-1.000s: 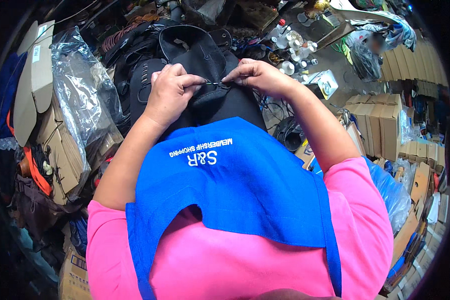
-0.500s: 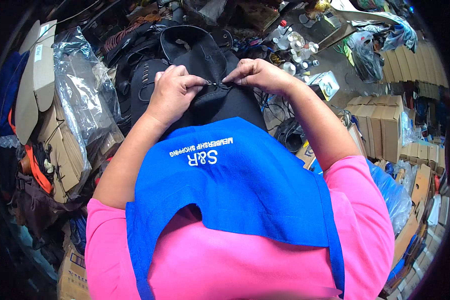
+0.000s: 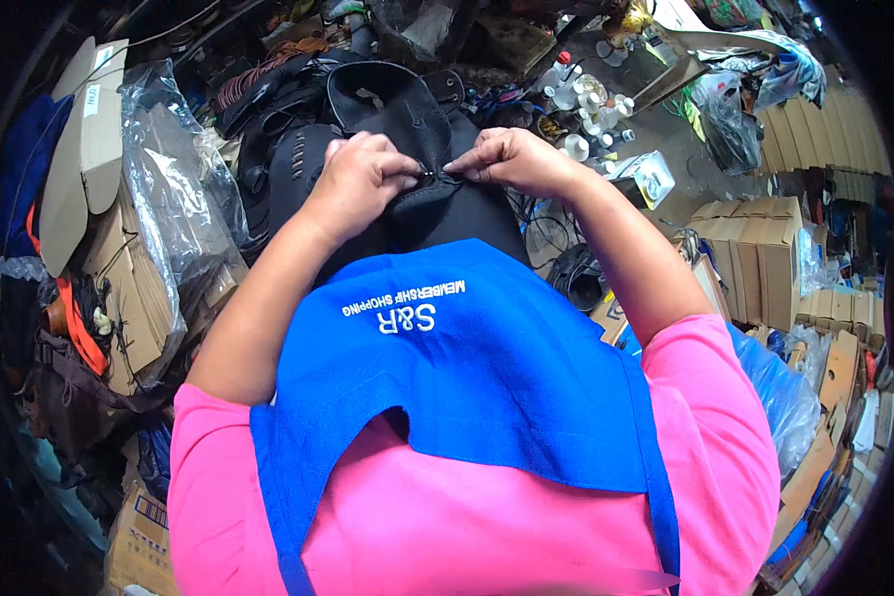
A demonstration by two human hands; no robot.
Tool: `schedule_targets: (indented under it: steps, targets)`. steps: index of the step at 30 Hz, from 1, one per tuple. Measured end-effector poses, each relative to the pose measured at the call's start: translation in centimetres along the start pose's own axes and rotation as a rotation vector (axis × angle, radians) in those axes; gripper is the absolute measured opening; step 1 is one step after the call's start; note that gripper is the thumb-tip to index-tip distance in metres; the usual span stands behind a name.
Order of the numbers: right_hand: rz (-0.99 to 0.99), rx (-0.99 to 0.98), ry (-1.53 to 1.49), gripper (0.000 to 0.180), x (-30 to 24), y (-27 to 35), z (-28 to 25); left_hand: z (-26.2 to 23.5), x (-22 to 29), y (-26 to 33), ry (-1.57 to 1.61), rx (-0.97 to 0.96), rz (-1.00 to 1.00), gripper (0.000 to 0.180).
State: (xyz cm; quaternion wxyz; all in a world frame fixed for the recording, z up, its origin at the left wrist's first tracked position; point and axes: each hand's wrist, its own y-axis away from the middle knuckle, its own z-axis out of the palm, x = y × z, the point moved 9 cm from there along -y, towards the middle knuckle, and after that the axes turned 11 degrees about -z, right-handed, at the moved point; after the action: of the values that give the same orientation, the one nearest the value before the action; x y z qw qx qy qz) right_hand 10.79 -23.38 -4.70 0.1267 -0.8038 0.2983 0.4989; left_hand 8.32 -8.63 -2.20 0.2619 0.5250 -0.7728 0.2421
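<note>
Pretty sure this black leathery piece (image 3: 424, 127) just past my blue apron (image 3: 467, 368) is light and bendy, best held by its edge, where my right hand (image 3: 512, 159) pinches, while my left hand (image 3: 361, 181) pinches something too tiny to tell.

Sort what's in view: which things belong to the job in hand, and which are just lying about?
In use:
black piece, at the left hand and right hand
tiny thing at the fingers, unclear what

Apparently just lying about:
white bottles
cardboard
clear plastic
orange strap
</note>
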Motion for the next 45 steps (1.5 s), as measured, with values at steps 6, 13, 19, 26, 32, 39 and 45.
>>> schedule_targets:
  steps: [6, 13, 19, 26, 32, 39, 45]
  targets:
    - [0.079, 0.159, 0.090, 0.028, -0.7, 1.1, -0.3, -1.1, -1.0, 1.0, 0.038, 0.048, -0.189, 0.016]
    - [0.193, 0.213, -0.314, 0.030, 1.2, 1.4, 1.3, -0.5, -1.1, 1.0, 0.048, 0.064, -0.178, 0.015]
    - [0.200, 0.225, -0.422, 0.030, 2.3, 0.9, 1.7, 0.8, -1.8, 0.2, 0.078, -0.017, -0.381, 0.019]
    - [0.197, 0.182, -0.433, 0.019, 2.2, -0.1, 1.7, 3.1, -3.3, -0.5, 0.371, -0.181, -0.526, 0.019]
    - [0.047, 0.030, 0.036, 0.011, -1.3, -1.6, 0.6, 0.5, 1.2, -1.0, -0.126, -0.112, -0.198, 0.015]
    - [0.089, 0.141, -0.439, 0.015, 1.8, 0.0, -0.2, -2.0, 1.7, 0.9, -0.294, 0.026, -0.001, 0.008]
    - [0.058, 0.274, -0.254, 0.016, 1.3, 2.3, -0.3, -1.2, 0.9, 1.2, -0.199, -0.078, -0.182, 0.006]
